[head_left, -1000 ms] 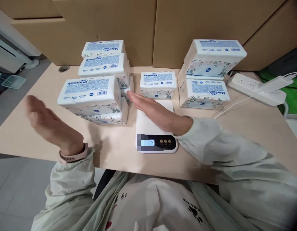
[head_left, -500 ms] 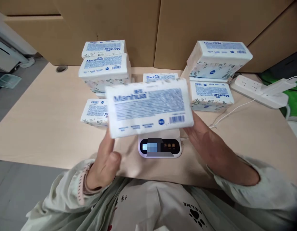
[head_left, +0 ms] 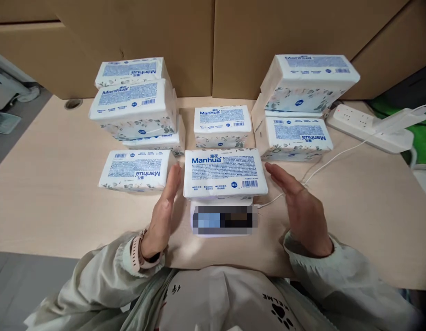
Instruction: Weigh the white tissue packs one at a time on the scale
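Note:
A white tissue pack (head_left: 224,172) with blue print rests on top of a small white scale (head_left: 195,232), whose display is blurred out. To its left is my left hand (head_left: 164,214), fingers stretched out and nothing in them; its fingertips are close to another tissue pack (head_left: 133,170) lying on the table. On the other side my right hand (head_left: 300,207) is held flat with fingers extended, a small gap from the pack on the scale. Both palms face inward. Behind the scale lies one more tissue pack (head_left: 222,125).
Stacked tissue packs (head_left: 133,103) stand at the back left, and another stack (head_left: 298,92) at the back right. A white power strip (head_left: 367,126) lies at the right, with a white cable (head_left: 323,172) running to the scale. Cardboard boxes (head_left: 137,46) line the table's (head_left: 43,193) back edge.
The tissue pack held up between both hands has been lowered onto the scale and let go. My hands have moved apart from its sides. The view has shifted slightly.

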The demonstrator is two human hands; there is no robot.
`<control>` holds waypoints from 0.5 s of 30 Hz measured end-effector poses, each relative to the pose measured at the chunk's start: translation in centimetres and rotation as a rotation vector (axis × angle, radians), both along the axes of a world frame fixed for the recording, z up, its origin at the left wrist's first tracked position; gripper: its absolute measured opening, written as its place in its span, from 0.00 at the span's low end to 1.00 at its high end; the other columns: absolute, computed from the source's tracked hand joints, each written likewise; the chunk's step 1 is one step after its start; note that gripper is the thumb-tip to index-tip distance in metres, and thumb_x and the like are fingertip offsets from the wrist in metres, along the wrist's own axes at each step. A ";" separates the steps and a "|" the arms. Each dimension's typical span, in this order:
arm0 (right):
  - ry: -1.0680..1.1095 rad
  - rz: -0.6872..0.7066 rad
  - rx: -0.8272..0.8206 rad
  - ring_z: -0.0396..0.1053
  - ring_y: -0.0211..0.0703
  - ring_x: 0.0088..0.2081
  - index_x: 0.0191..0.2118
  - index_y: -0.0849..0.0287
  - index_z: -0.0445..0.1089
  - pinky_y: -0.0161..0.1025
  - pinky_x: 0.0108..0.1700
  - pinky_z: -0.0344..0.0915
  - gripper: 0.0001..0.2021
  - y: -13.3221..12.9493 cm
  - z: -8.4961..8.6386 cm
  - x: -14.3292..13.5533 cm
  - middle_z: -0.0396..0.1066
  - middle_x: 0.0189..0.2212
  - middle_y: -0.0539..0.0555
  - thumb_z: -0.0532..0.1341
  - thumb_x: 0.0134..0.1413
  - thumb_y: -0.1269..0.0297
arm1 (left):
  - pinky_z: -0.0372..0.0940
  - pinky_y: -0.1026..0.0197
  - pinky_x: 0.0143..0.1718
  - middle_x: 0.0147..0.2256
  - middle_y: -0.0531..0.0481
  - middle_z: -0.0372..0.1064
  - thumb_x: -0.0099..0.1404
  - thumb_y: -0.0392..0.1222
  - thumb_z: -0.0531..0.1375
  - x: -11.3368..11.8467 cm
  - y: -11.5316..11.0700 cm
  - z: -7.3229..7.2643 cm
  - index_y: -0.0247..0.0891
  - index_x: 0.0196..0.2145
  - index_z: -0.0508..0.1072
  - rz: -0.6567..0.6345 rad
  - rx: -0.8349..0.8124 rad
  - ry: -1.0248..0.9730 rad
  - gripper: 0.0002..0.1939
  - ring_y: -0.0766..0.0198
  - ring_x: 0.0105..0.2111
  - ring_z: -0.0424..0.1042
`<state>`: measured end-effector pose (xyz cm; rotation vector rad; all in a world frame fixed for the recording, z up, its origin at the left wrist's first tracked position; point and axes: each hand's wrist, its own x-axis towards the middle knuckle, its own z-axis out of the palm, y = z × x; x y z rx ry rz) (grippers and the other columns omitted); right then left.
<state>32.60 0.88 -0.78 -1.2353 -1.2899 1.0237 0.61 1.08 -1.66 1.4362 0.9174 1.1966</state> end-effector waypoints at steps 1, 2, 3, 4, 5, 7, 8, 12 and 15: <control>0.019 -0.049 -0.013 0.68 0.55 0.75 0.67 0.40 0.77 0.65 0.83 0.53 0.24 0.1 -0.1 0.1 0.75 0.69 0.46 0.53 0.78 0.44 | 0.38 0.39 0.85 0.82 0.56 0.40 0.82 0.63 0.47 -0.1 0.1 -0.1 0.56 0.82 0.50 0.001 -0.006 -0.013 0.36 0.49 0.83 0.39; 0.058 -0.086 -0.025 0.71 0.55 0.73 0.64 0.41 0.79 0.66 0.82 0.56 0.24 0.1 -0.2 0.2 0.79 0.66 0.47 0.52 0.78 0.43 | 0.37 0.40 0.85 0.82 0.56 0.41 0.82 0.64 0.48 -0.1 0.2 0.0 0.55 0.82 0.51 0.002 -0.022 -0.021 0.37 0.49 0.83 0.39; 0.111 -0.113 -0.028 0.74 0.56 0.70 0.61 0.42 0.81 0.66 0.81 0.58 0.24 0.2 -0.2 0.2 0.81 0.63 0.48 0.52 0.78 0.43 | 0.37 0.40 0.85 0.82 0.54 0.42 0.81 0.66 0.49 0.0 0.3 0.0 0.54 0.81 0.52 0.007 -0.045 -0.027 0.38 0.48 0.83 0.39; 0.164 -0.128 -0.018 0.76 0.56 0.68 0.59 0.42 0.83 0.66 0.80 0.61 0.24 0.4 -0.1 0.1 0.83 0.60 0.50 0.52 0.78 0.43 | 0.37 0.39 0.85 0.82 0.53 0.43 0.80 0.67 0.50 0.0 0.4 0.1 0.54 0.81 0.53 0.011 -0.068 -0.033 0.39 0.47 0.83 0.39; 0.203 -0.136 -0.007 0.78 0.56 0.67 0.57 0.43 0.84 0.65 0.79 0.63 0.24 0.5 0.0 0.0 0.84 0.58 0.51 0.53 0.77 0.43 | 0.37 0.38 0.85 0.82 0.52 0.44 0.80 0.68 0.50 0.1 0.5 0.3 0.53 0.81 0.54 0.013 -0.084 -0.036 0.40 0.46 0.83 0.39; 0.230 -0.152 -0.005 0.79 0.57 0.65 0.55 0.44 0.85 0.64 0.79 0.63 0.23 0.7 0.2 -0.2 0.85 0.57 0.52 0.54 0.77 0.43 | 0.38 0.38 0.85 0.82 0.52 0.44 0.79 0.69 0.51 0.2 0.6 0.4 0.53 0.81 0.54 0.010 -0.092 -0.036 0.40 0.46 0.83 0.39; 0.231 -0.157 -0.015 0.79 0.57 0.65 0.54 0.44 0.86 0.65 0.79 0.62 0.23 0.7 0.3 -0.2 0.86 0.56 0.52 0.55 0.76 0.43 | 0.38 0.38 0.85 0.81 0.53 0.45 0.79 0.69 0.51 0.2 0.6 0.5 0.53 0.81 0.54 0.008 -0.094 -0.032 0.41 0.46 0.83 0.39; 0.245 -0.169 -0.055 0.79 0.60 0.64 0.52 0.44 0.86 0.70 0.78 0.61 0.24 0.9 0.5 -0.3 0.87 0.54 0.53 0.56 0.74 0.40 | 0.37 0.38 0.85 0.82 0.53 0.44 0.79 0.70 0.50 0.0 0.6 0.4 0.53 0.81 0.53 0.001 -0.088 -0.014 0.41 0.45 0.83 0.39; 0.240 -0.163 -0.059 0.79 0.62 0.63 0.51 0.44 0.87 0.69 0.77 0.62 0.23 0.9 0.4 -0.2 0.87 0.53 0.55 0.56 0.73 0.41 | 0.37 0.37 0.85 0.82 0.54 0.43 0.80 0.69 0.51 -0.1 0.4 0.2 0.56 0.81 0.53 -0.028 -0.049 -0.029 0.39 0.45 0.83 0.40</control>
